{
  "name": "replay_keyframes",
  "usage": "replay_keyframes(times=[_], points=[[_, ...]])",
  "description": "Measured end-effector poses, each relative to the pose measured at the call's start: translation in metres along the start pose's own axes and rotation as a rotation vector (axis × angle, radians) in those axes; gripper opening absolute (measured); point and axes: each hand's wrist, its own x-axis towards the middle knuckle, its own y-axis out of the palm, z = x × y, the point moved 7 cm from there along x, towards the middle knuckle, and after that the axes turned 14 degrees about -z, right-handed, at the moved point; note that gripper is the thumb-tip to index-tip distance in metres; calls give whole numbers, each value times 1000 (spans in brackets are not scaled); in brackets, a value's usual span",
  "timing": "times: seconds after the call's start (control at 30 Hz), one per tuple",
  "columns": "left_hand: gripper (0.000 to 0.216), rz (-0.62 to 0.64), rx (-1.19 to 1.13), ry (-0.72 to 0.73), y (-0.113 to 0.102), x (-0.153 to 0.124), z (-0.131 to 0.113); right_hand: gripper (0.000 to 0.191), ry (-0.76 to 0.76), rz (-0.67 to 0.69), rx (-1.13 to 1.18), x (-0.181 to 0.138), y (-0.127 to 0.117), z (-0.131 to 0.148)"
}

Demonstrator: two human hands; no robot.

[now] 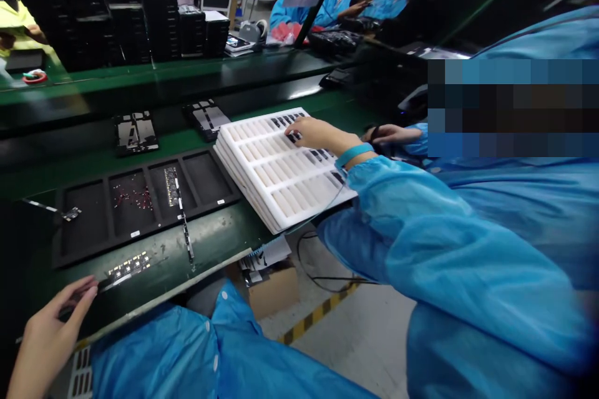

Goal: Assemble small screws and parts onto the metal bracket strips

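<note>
My right hand (318, 134), in a blue sleeve with a blue wrist strap, reaches over a stack of white slotted trays (276, 177). Its fingertips press down on a small dark part (294, 136) in a slot near the tray's far edge; whether they grip it is hidden. More dark parts fill the far and right slots. My left hand (49, 330) rests at the near table edge with its fingers spread, holding nothing. Its fingertips are next to a thin strip of small components (126, 265).
A black compartment tray (93, 243) lies left of the white trays and holds tiny red parts and a small board. Two dark boards (135, 132) sit on the green belt behind. A co-worker's hand (390, 134) rests right of my right hand. Stacked black trays (140, 12) stand at the back.
</note>
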Motion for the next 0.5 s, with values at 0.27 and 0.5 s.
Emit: replay_keyframes(times=[0.27, 0.5], points=[[35, 67, -88, 116, 43, 6, -30, 30, 429, -336, 631, -55, -66, 9], [34, 97, 32, 304, 72, 7, -52, 39, 171, -348, 1166, -119, -43, 130]])
